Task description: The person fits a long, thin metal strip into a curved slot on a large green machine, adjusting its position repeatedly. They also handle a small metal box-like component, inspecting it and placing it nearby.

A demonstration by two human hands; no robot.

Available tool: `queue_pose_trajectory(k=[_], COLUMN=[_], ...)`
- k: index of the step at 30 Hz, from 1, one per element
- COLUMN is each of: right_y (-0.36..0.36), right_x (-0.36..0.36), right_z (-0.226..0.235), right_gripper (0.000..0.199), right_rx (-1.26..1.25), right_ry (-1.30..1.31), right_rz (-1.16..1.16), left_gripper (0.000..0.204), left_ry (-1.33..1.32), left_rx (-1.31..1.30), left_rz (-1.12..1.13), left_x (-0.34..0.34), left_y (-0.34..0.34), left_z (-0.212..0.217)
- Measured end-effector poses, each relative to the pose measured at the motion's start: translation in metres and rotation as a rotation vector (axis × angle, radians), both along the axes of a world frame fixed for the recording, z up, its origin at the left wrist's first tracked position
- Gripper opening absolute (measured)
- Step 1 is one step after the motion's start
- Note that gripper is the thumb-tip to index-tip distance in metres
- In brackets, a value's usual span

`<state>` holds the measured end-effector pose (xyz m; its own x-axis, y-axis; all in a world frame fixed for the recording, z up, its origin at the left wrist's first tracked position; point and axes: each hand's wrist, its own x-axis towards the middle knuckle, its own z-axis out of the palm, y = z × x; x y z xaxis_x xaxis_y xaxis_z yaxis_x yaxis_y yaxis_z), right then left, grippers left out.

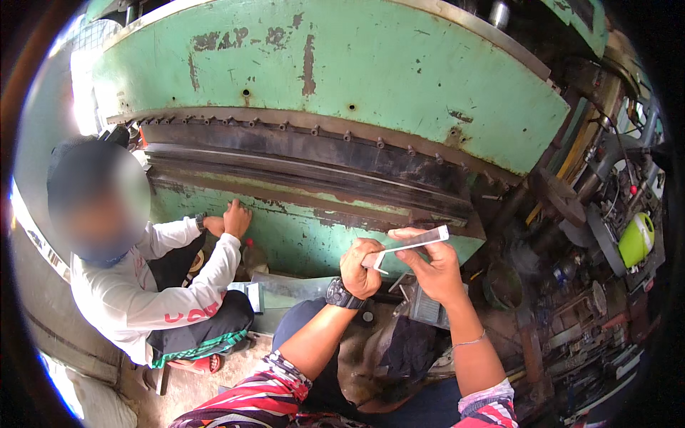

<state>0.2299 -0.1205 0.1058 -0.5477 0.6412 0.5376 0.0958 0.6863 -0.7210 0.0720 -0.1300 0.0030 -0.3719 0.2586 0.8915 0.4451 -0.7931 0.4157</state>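
In front of me, both hands hold a small, pale, shiny bent metal strip (421,240). My left hand (362,269), with a black watch on its wrist, is closed around the strip's bent end. My right hand (433,269) pinches the long flat part between thumb and fingers, and its far end sticks out past the fingertips. The left fingers partly hide the bend. Below the right hand sits a stack of grey metal pieces (426,308).
A large green press brake (335,60) with a dark die slot (307,160) spans the far side. At left a co-worker in a white sleeve (193,285) squats, hands by the machine. A bottle (254,258) stands there. Tools, scrap and a lime-green container (636,240) crowd the right.
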Motion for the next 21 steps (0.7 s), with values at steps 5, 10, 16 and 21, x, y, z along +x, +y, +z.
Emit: queue_pose_trajectory(k=[5, 10, 16, 21], right_y=[-0.003, -0.010, -0.016, -0.022], right_x=[-0.006, -0.010, -0.007, -0.007], right_z=[-0.008, -0.007, -0.007, -0.009], right_gripper=[0.022, 0.021, 0.020, 0.017], right_rx=[0.054, 0.130, 0.184, 0.171], right_ry=[0.006, 0.040, 0.039, 0.046], right_rz=[-0.053, -0.073, -0.068, -0.099], left_gripper=[0.019, 0.020, 0.018, 0.021], left_ry=[0.023, 0.052, 0.022, -0.053], left_rx=[0.001, 0.046, 0.032, 0.025], left_rz=[0.023, 0.033, 0.047, -0.022], left_x=[-0.001, -0.005, 0.001, 0.005], left_y=[-0.005, -0.005, -0.012, -0.013], left_z=[-0.002, -0.004, -0.003, -0.007])
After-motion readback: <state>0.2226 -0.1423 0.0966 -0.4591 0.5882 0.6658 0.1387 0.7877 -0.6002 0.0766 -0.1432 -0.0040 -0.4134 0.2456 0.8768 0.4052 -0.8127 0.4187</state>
